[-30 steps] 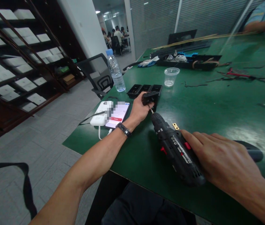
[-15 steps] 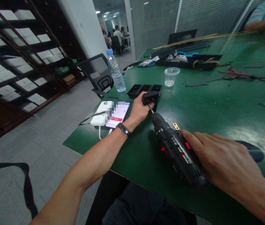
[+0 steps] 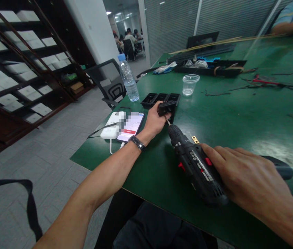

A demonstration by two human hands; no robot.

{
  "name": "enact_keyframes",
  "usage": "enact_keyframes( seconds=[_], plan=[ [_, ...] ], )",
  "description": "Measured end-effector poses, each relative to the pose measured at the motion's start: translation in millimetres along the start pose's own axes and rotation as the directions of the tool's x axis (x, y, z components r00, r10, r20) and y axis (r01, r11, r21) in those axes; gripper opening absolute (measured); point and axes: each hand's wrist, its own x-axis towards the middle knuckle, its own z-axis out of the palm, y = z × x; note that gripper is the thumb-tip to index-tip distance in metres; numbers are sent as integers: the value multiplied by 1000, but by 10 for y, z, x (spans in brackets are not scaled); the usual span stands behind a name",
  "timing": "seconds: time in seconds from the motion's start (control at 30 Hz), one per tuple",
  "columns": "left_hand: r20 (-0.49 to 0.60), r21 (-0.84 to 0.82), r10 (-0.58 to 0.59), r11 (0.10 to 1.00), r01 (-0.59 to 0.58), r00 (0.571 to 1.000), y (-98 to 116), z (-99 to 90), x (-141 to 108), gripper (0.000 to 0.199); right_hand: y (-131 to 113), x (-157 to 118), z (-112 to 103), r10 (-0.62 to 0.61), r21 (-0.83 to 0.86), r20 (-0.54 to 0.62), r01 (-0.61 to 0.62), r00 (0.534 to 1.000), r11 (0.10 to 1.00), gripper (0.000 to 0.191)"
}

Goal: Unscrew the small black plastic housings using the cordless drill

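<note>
My right hand (image 3: 245, 173) is closed round the grip of a black cordless drill (image 3: 197, 166), which lies over on its side and points away to the left. The drill's bit (image 3: 168, 121) reaches up to a small black ribbed part (image 3: 166, 108); whether the tip touches it I cannot make out. That part is pinched in my left hand (image 3: 156, 117), just in front of a black compartment tray (image 3: 159, 98). A small brass plate with holes (image 3: 194, 139) shows beside the drill body, near my right thumb.
Left of my left hand lie a phone (image 3: 132, 128) and a white power bank (image 3: 112, 126) with a cable. A water bottle (image 3: 129, 81) and a clear plastic cup (image 3: 190, 85) stand behind. Farther back are a black tool tray (image 3: 211, 71), gloves (image 3: 165, 68) and a seated person's arm (image 3: 291, 27).
</note>
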Motion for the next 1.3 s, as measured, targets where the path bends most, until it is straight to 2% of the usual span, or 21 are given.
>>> enact_keyframes(
  seconds=[1.0,1.3],
  plan=[
    [2,-2,-20,1000,20,1000,28,-2,-8,31,-3,15,-25,-17,3,-26,17,1000,1000,53],
    [-11,26,-29,999,29,1000,22,-3,0,32,0,12,-26,-11,-11,3,11,1000,1000,54]
  ],
)
